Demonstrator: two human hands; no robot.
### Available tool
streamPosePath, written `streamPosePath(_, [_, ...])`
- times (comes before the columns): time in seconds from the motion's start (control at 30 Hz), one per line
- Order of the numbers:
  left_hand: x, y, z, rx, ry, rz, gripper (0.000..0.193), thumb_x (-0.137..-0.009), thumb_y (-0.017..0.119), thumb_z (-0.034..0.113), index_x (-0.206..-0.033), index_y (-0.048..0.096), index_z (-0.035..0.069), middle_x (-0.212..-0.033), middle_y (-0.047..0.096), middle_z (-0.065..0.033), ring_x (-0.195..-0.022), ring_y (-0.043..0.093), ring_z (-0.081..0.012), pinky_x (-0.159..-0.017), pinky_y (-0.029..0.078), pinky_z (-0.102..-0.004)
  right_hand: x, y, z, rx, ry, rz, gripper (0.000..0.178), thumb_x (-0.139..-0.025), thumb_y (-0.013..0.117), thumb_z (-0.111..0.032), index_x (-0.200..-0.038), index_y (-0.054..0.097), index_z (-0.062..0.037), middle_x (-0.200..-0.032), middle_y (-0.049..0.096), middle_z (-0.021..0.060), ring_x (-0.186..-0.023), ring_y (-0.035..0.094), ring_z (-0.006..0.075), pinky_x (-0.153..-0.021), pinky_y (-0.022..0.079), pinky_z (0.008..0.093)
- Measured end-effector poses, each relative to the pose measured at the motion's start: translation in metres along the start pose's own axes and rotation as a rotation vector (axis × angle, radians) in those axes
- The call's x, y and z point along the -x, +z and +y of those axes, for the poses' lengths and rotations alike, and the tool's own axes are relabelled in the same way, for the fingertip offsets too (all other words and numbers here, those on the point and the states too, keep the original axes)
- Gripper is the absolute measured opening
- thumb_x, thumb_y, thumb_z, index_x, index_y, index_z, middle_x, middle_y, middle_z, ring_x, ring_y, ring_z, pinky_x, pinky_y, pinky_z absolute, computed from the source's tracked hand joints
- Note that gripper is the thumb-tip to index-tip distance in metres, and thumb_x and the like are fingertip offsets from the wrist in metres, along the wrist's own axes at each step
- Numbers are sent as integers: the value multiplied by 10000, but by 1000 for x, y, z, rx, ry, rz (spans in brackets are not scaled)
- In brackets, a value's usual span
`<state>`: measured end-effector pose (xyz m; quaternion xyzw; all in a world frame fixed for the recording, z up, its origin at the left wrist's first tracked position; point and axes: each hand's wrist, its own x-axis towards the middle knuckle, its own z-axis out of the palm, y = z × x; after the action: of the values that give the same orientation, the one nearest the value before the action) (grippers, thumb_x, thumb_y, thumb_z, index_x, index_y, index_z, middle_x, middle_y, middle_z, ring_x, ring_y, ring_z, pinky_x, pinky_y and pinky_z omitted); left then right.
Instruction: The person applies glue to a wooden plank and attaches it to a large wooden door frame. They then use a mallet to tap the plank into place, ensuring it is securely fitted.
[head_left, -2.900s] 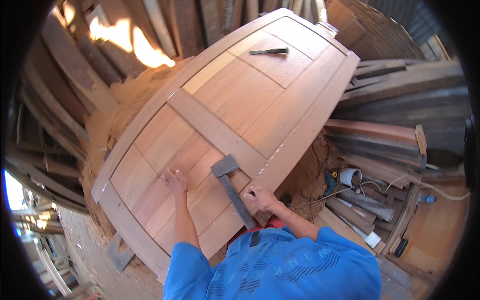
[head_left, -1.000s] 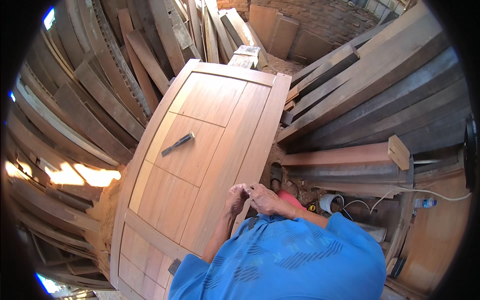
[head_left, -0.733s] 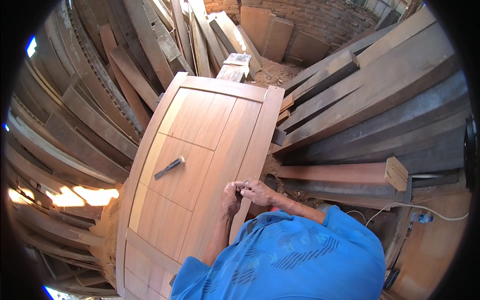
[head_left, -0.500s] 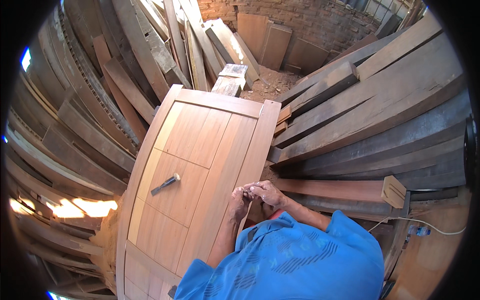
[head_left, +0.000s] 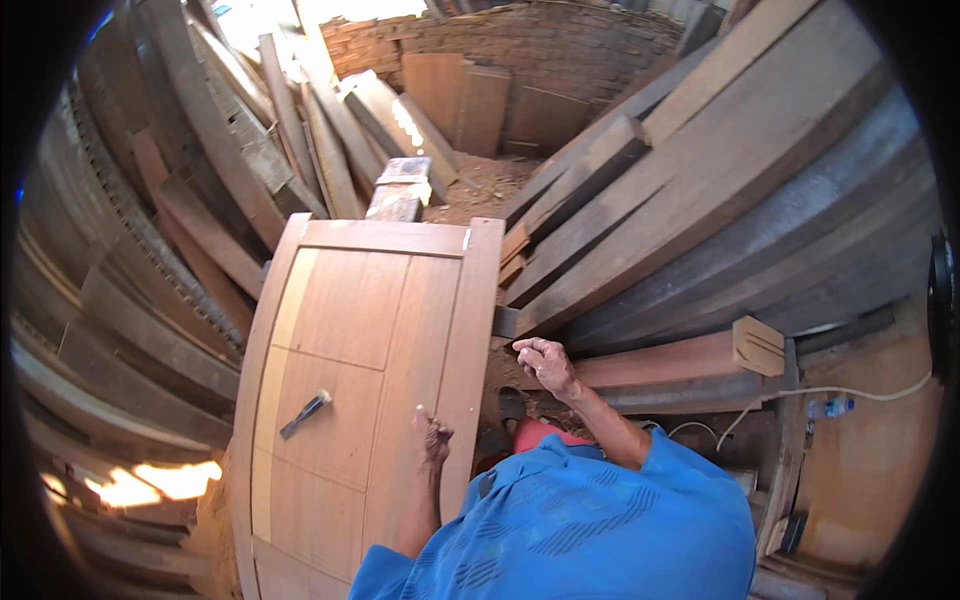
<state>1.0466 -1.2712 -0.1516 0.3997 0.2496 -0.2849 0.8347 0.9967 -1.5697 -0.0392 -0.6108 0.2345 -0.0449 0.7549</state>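
Over the right part of the panelled wooden door (head_left: 335, 310) is my left hand (head_left: 431, 438), one finger stretched out and the rest loosely bent, with nothing visible in it. My right hand (head_left: 545, 364) is raised past the door's right edge, its fingers bent and drawn together. Whatever those fingers hold, if anything, is too small to make out. A chisel (head_left: 304, 415) with a flat dark blade lies on the door's left side, apart from both hands.
Planks (head_left: 200, 220) lean close along the left. Thick beams (head_left: 690, 170) are stacked at the right, near a grooved wooden block (head_left: 758, 346). A pale cable (head_left: 830, 391) and a plastic bottle (head_left: 832, 408) lie at the right. Boards (head_left: 485, 105) stand against a brick wall (head_left: 520, 40).
My hands, touching each other before, have come apart: the left is over the door, the right beyond its edge. The view has shifted. The chisel keeps its place on the door.
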Motion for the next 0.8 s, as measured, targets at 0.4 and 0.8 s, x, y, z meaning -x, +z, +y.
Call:
streamPosePath(0.4, [-3,23,-30,-606,6,-201,220,-1007,603,282,-980,575,66,-972,706,-98,-644,539,-83,-599,475,-258,33,-130,-16,81,-360,502,251,-923,590,-101,-1130,612,40,-696,523,-56,-581,459,29,-514,397,203])
streamPosePath(0.8, [-35,172,-84,-1218,167,-407,539,-885,751,380,-1184,533,-12,-972,700,-145,-826,635,-142,-735,532,-315,92,-223,-85,426,-539,826,290,-971,586,-140,-1186,608,54,-1017,660,105,-894,616,179,-828,511,328])
